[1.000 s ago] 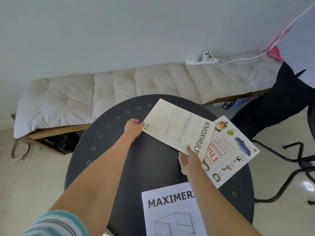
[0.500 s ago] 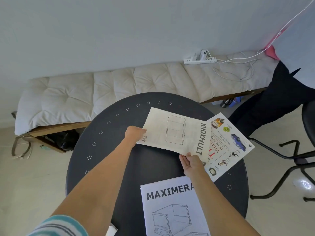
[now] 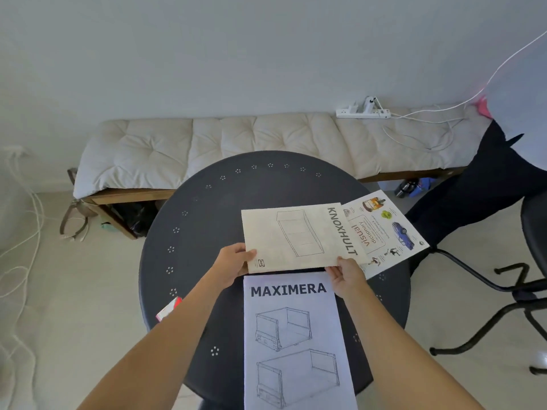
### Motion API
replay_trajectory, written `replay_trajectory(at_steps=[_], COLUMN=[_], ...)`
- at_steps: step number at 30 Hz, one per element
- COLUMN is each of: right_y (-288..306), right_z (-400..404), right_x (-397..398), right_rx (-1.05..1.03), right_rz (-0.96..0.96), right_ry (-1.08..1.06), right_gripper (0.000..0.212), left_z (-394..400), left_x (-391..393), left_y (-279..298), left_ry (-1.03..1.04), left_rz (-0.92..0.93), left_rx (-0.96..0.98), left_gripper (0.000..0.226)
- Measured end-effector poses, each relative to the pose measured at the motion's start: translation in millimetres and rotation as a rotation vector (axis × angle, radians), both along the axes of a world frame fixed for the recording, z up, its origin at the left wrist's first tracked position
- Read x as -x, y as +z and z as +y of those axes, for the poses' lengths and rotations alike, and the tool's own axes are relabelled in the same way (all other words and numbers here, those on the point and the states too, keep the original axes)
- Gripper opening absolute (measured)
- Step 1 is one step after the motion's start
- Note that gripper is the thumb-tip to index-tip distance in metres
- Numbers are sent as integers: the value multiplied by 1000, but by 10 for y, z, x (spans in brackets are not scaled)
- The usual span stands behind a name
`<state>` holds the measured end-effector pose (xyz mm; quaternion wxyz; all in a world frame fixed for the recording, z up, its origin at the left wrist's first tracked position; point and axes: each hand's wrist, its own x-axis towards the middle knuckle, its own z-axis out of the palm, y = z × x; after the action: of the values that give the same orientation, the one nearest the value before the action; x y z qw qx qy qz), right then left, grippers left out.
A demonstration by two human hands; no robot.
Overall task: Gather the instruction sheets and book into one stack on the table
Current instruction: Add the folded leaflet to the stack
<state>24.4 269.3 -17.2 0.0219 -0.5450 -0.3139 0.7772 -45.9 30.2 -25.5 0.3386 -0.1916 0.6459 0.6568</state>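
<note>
Both hands, left hand [image 3: 233,263] and right hand [image 3: 347,275], pinching near corners of KNOXHULT sheet [image 3: 299,236] with closed fingers, half over book [image 3: 384,229] at 2 o'clock of tabletop [image 3: 189,232], MAXIMERA sheet [image 3: 293,341] at 6; possibly nudging book over edge.

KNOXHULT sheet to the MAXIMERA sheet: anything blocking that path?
Nothing visible. The KNOXHULT sheet, held by the left hand and right hand, sits just beyond the MAXIMERA sheet, their edges almost meeting. Its far end overlaps the visual dictionary book. The small red-and-white item at the table's left edge is well aside.
</note>
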Motion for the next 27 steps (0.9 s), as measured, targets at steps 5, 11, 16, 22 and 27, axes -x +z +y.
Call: replay_trajectory(at_steps=[5, 11, 16, 22, 27], right_y=[-27, -35, -10, -29, -26], right_z=[-83, -140, -36, 119, 244], right_x=[-197, -407, -667, -1001, -1159], right_rx=[-12, -184, -182, -117, -152], right_rz=[18, -69, -15, 34, 24], right_ry=[112, 313, 524, 760, 977], right_gripper=[43, 39, 37, 39, 40], left_z=[121, 251, 93, -166, -184], left_x=[-755, -1366, -1585, -1785, -1918], left_y=[-5, 18, -22, -59, -43], left_ry=[133, 237, 440, 388, 96], left_rz=[-21, -50, -115, -141, -132], left_rx=[-98, -197, -230, -148, 11], left_gripper=[18, 20, 15, 33, 28])
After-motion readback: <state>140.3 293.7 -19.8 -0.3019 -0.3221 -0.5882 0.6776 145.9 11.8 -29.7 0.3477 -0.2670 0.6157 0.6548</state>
